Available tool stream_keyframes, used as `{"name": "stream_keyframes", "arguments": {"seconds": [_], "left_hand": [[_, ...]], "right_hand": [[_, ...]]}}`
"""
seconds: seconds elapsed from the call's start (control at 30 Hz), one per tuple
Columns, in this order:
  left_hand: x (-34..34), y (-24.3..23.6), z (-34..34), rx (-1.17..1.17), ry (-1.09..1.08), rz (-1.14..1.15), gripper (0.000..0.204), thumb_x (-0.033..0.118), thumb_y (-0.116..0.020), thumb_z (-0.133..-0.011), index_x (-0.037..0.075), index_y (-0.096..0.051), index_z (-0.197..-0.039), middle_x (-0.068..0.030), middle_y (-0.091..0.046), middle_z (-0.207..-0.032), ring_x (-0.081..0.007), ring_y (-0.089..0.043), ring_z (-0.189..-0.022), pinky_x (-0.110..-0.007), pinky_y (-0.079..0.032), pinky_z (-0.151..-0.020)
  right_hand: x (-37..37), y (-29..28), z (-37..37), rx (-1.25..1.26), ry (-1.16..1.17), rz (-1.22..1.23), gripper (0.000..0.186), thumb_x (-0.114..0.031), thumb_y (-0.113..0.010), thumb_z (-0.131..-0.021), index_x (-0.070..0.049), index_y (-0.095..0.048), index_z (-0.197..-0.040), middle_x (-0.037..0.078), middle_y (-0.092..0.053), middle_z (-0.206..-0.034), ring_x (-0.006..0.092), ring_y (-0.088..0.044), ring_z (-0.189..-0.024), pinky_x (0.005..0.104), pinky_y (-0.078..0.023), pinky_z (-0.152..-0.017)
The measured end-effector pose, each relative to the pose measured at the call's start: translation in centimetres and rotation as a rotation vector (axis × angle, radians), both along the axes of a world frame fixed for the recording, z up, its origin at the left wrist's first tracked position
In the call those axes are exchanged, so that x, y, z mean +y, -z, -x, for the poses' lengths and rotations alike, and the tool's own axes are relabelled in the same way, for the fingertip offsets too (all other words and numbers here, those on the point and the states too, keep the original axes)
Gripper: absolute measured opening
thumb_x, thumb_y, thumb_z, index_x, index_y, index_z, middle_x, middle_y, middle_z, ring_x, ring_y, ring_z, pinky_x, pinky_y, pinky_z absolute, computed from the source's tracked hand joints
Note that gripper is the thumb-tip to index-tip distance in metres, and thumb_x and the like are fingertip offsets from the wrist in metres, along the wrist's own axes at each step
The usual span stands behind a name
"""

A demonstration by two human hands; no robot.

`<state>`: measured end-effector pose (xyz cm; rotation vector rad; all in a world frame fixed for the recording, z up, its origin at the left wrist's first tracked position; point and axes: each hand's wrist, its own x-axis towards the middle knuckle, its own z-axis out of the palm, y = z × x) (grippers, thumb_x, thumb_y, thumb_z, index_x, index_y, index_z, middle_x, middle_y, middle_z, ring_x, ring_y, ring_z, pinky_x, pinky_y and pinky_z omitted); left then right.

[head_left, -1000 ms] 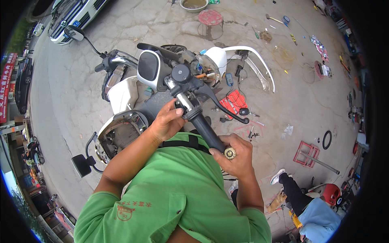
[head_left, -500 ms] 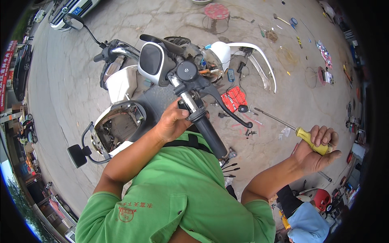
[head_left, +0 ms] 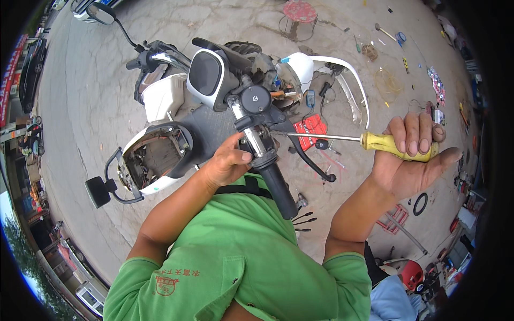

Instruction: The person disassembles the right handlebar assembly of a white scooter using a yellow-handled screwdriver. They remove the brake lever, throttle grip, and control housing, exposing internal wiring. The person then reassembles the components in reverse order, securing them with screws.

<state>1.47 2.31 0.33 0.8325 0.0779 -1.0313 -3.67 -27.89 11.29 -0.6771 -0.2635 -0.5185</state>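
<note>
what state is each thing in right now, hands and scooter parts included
yellow-handled screwdriver, gripped, shaft pointing at the handlebar
right hand, fingers curled over the screwdriver handle, thumb extended
left hand, against the handlebar, some fingers hidden
black handlebar grip, unheld
brake lever, not squeezed
white body shell, cavity exposed
red stool, upright
</note>
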Motion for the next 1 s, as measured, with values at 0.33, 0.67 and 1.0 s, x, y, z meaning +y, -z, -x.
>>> {"name": "stream_keyframes", "arguments": {"seconds": [0.33, 0.67, 1.0], "left_hand": [[-0.2, -0.1, 0.2, -0.013, -0.019, 0.029, 0.076, 0.031, -0.077, -0.069, -0.004, -0.05, -0.131, -0.02, -0.062, -0.122, -0.0326, -0.065, -0.108, -0.045, -0.05, -0.1], [0.2, 1.0, 0.5, -0.008, -0.036, 0.032, 0.077, 0.033, -0.076, -0.069, -0.005, -0.05, -0.13, -0.0201, -0.061, -0.123, -0.0318, -0.064, -0.109, -0.044, -0.049, -0.1], [-0.2, 0.4, 0.1, 0.01, -0.032, 0.053, 0.087, 0.032, -0.084, -0.065, -0.007, -0.048, -0.133, -0.0224, -0.06, -0.124, -0.0347, -0.065, -0.108, -0.046, -0.051, -0.098]], "right_hand": [[0.1, 0.8, -2.1, 0.004, -0.063, 0.033, 0.05, -0.051, -0.048, -0.102, -0.005, -0.065, -0.11, 0.002, -0.053, -0.08, 0.013, -0.048, -0.071, 0.0269, -0.04, -0.062], [0.1, 0.4, -3.3, 0.047, -0.077, 0.072, 0.053, -0.051, -0.052, -0.1, -0.003, -0.064, -0.117, 0.004, -0.053, -0.082, 0.0142, -0.048, -0.073, 0.0275, -0.04, -0.066], [-1.9, 0.1, -1.6, 0.295, 0.485, 0.712, 0.058, -0.025, -0.06, -0.098, 0.01, -0.038, -0.137, 0.024, -0.063, -0.1, 0.0285, -0.064, -0.087, 0.038, -0.057, -0.078]]}}
